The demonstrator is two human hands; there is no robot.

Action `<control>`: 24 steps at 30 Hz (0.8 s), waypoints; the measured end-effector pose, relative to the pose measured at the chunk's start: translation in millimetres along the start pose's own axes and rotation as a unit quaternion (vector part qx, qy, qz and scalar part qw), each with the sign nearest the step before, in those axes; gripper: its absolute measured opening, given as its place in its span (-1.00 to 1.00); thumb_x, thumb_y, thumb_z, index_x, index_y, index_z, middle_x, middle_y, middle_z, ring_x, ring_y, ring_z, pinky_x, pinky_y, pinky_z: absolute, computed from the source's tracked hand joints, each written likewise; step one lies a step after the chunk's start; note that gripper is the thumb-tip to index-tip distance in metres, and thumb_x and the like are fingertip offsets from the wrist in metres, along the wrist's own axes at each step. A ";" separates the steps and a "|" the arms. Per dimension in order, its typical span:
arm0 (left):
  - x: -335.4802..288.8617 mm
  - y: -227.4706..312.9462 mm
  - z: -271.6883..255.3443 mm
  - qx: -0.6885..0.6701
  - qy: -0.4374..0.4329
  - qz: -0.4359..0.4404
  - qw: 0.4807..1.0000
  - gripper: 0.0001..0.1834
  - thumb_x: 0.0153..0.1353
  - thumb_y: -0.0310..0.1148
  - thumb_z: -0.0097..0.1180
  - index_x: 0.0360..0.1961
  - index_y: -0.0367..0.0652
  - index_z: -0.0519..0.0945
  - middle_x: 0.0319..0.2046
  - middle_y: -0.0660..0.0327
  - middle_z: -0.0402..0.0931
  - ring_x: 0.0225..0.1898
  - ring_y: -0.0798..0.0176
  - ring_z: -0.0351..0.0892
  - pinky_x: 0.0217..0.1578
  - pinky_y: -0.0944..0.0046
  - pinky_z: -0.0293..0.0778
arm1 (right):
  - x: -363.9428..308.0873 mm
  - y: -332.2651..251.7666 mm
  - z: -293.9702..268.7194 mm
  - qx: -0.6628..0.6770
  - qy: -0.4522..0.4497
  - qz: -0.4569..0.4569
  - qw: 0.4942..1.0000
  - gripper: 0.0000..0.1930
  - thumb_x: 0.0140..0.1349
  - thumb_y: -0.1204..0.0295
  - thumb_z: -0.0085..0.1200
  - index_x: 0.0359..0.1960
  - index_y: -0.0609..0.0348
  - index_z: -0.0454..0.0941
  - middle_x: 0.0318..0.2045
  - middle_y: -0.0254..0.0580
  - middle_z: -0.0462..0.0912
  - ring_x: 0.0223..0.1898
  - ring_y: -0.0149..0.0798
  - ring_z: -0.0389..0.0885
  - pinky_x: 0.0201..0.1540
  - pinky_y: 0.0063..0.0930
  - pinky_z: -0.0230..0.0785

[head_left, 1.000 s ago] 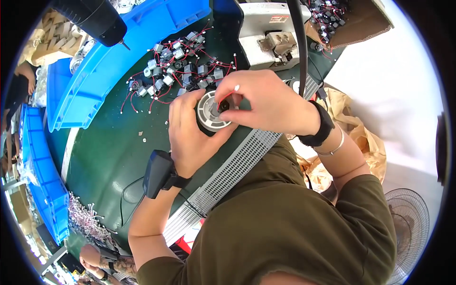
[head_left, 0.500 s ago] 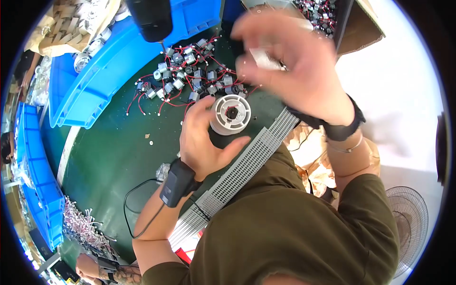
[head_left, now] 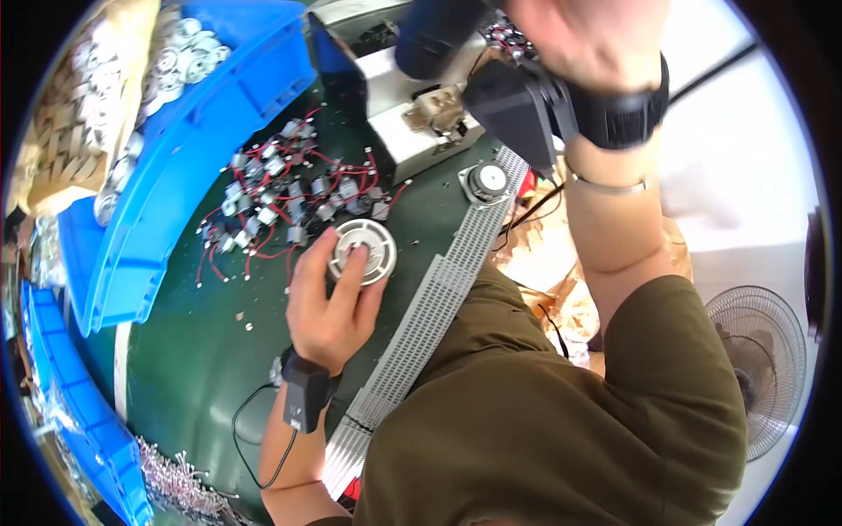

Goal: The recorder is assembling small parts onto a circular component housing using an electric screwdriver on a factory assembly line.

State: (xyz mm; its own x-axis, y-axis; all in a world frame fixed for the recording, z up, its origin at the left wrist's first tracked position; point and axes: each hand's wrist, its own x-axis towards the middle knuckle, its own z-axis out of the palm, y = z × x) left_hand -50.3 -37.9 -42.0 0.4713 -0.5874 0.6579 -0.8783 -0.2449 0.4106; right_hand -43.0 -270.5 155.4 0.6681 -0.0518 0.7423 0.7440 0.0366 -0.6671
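A white round plastic housing (head_left: 388, 252) with a spoked rim sits on the green table. My left hand (head_left: 329, 320) is closed around its near side, one finger pressed at its centre. My right hand (head_left: 592, 39) is raised at the top edge, its fingers cut off by the frame, so its grip is hidden. Next to it hangs a black cylindrical tool (head_left: 436, 39). Beyond the housing lies a pile of small grey motors (head_left: 294, 188) with red wires. Below the tool is a white box-shaped device (head_left: 412, 145) with a metal fixture on it.
A grey perforated strip (head_left: 412, 324) runs along the table's near edge, with a round black-and-silver part (head_left: 488, 181) at its far end. Blue bins (head_left: 180, 184) stand at the left, one holding white parts. A bundle of wires (head_left: 180, 482) lies lower left; a fan (head_left: 754, 368) stands right.
My right hand has moved up to the top edge. My left hand has closed onto the housing, a finger now on its centre. The view has shifted, and the black tool appears farther right.
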 end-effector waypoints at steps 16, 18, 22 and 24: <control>-10.2 -6.3 1.1 0.018 -0.014 -0.001 1.000 -0.54 -0.16 -0.50 0.29 -0.12 -0.27 0.58 0.02 -0.20 0.37 -0.08 -0.15 0.50 -0.14 0.11 0.52 | -62.5 34.4 -32.6 -0.020 0.205 0.069 0.976 -0.77 0.02 0.63 0.11 -0.24 0.35 0.43 -0.46 -0.23 0.49 -0.58 -0.39 0.47 -0.52 -0.56 0.36; -10.1 -6.3 0.7 0.013 -0.010 0.000 1.000 -0.54 -0.16 -0.50 0.29 -0.12 -0.27 0.57 0.02 -0.21 0.36 -0.08 -0.15 0.51 -0.14 0.11 0.53 | -62.4 35.2 -34.3 -0.015 0.175 0.053 0.983 -0.77 0.03 0.62 0.10 -0.24 0.35 0.42 -0.46 -0.22 0.49 -0.59 -0.38 0.48 -0.51 -0.56 0.36; -9.9 -6.3 0.9 0.011 -0.009 -0.001 1.000 -0.54 -0.16 -0.52 0.29 -0.12 -0.26 0.58 0.01 -0.20 0.37 -0.08 -0.14 0.51 -0.15 0.12 0.54 | -61.3 42.0 -35.0 -0.026 0.163 0.043 0.985 -0.77 0.03 0.63 0.10 -0.25 0.35 0.42 -0.47 -0.22 0.48 -0.58 -0.38 0.48 -0.51 -0.57 0.36; -9.0 -6.1 1.3 0.008 -0.009 0.000 1.000 -0.54 -0.17 -0.52 0.30 -0.12 -0.25 0.58 0.01 -0.19 0.37 -0.08 -0.14 0.52 -0.16 0.12 0.54 | -59.6 47.2 -37.8 0.040 0.125 0.005 0.991 -0.77 0.03 0.63 0.09 -0.24 0.35 0.42 -0.46 -0.22 0.48 -0.58 -0.39 0.48 -0.51 -0.57 0.36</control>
State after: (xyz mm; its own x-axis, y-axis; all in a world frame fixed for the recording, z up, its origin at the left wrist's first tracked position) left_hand -49.3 -32.1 -51.2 0.4707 -0.6008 0.6461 -0.8792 -0.2575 0.4009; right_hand -47.9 -303.4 77.3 0.6605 -0.2968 0.6897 0.7420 0.1176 -0.6600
